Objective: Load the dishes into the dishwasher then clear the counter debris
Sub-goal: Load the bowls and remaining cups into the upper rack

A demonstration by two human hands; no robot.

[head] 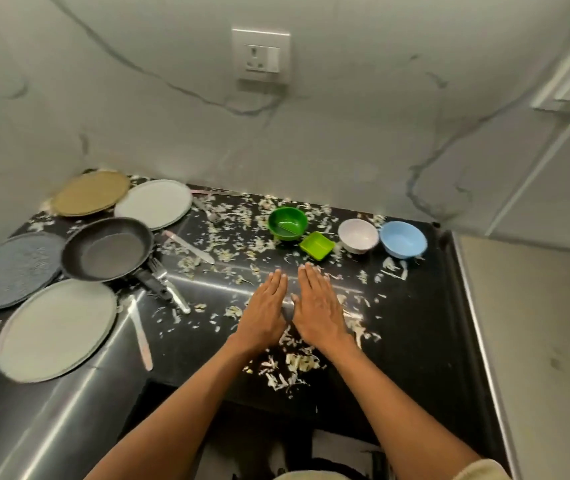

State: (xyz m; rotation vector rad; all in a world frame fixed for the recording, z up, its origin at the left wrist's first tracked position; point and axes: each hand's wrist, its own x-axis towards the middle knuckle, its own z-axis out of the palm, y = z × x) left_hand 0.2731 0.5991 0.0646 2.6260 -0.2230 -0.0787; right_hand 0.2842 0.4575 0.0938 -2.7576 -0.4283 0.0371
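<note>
Far to the left of the hands a grey textured plate (11,270) lay at the counter's edge, with a pale plate (56,329) nearer the person below it and a tan plate (90,192) up by the wall; a second pale plate (153,203) sat just right of the tan one. A dark frying pan (107,248) rested between these plates, overlapping the grey one, its handle pointing toward the hands, and a fork (169,285) lay beside that handle. A pink-handled utensil (141,336) lay left of the left hand, a pink-handled knife (188,247) farther away toward the wall, and another fork (205,209) beyond that, near the second pale plate. The left hand (265,311) and right hand (318,308) lay flat, palms down, side by side on the black counter (415,323), fingers straight and close together, holding nothing. Pale shredded debris (297,363) was scattered all around both hands, thickest between the wrists and under the right palm. Beyond the fingertips stood a green bowl (287,223), then a small square green dish (316,245) touching it, a white bowl (358,235), and a blue bowl (403,239) well to the right of the right hand, the last two touching. A wall socket (261,57) sat on the marble backsplash above
</note>
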